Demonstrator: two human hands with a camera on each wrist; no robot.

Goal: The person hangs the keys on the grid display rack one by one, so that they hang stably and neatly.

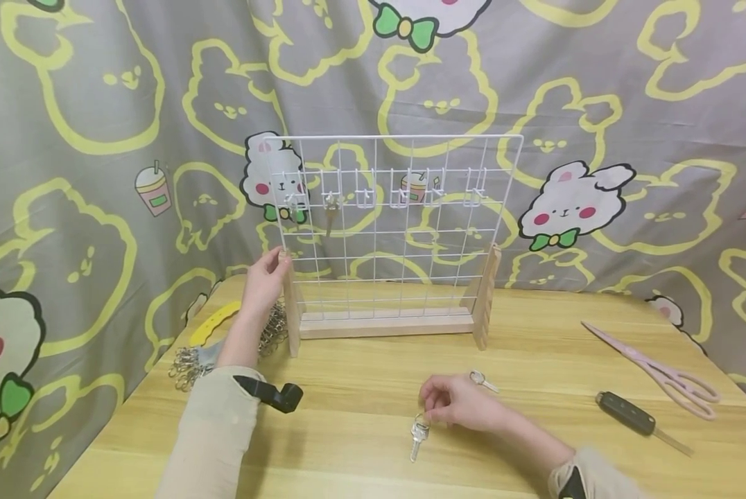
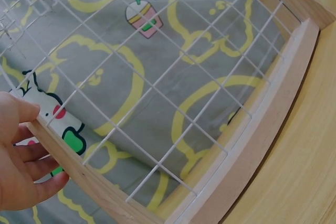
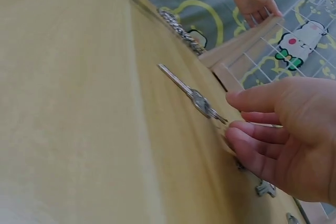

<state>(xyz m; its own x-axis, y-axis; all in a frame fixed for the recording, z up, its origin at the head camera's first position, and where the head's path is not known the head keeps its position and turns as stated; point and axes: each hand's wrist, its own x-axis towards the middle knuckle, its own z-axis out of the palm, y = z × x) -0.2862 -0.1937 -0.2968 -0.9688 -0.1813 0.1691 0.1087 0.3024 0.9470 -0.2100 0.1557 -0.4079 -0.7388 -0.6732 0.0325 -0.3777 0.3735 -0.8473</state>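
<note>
A white wire grid (image 1: 376, 231) stands upright in a wooden stand (image 1: 385, 324), with several white hooks across its upper part. Keys (image 1: 331, 215) hang from the two leftmost hooks. My left hand (image 1: 265, 281) grips the top of the left wooden post (image 2: 79, 174), thumb on the near side and fingers behind. In front of the stand, my right hand (image 1: 463, 403) holds a silver key (image 1: 419, 438) by its ring at the fingertips; the right wrist view shows the key (image 3: 199, 100) pointing away from the hand, and the exact contact is partly hidden.
Another key (image 1: 484, 380) lies just behind my right hand. Pink scissors (image 1: 650, 367) and a black car key (image 1: 627, 414) are on the right of the table. At the left, beside and behind my left forearm, lie a pile of metal rings (image 1: 187, 367) and a yellow strip (image 1: 215, 323).
</note>
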